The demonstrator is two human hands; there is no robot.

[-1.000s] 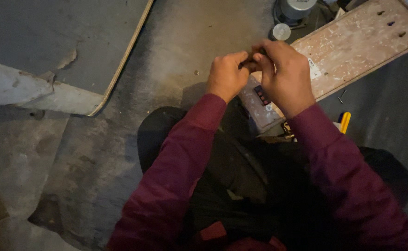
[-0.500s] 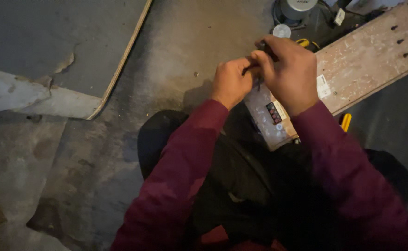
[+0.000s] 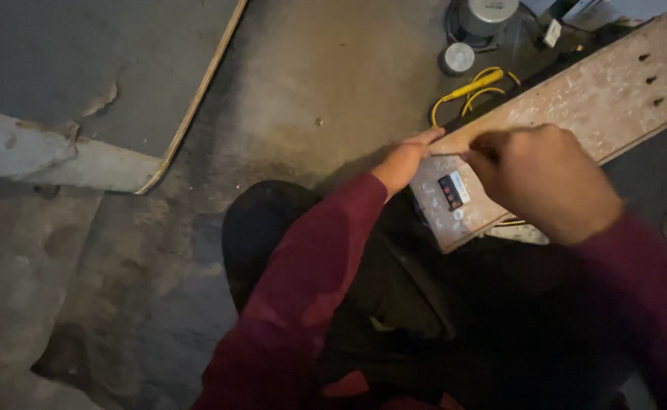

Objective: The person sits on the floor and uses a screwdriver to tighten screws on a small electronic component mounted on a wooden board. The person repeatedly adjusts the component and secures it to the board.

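Board [image 3: 576, 99]: pale, speckled, w/ small dark sticker near its low end, lying slanted on floor [image 3: 310, 91] in front of knees. Left hand [image 3: 408, 159] flat, fingers out on board's left edge; right hand [image 3: 542, 178] curled above it (grip unclear). Bare floor to the left; yellow cable [image 3: 474, 87] just above board edge.

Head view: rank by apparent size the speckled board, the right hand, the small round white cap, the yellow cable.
1. Speckled board, largest, partly covered by the hands.
2. Right hand, though it is nearer the camera, which inflates it.
3. Yellow cable, only partly in view.
4. Small round white cap, smallest.
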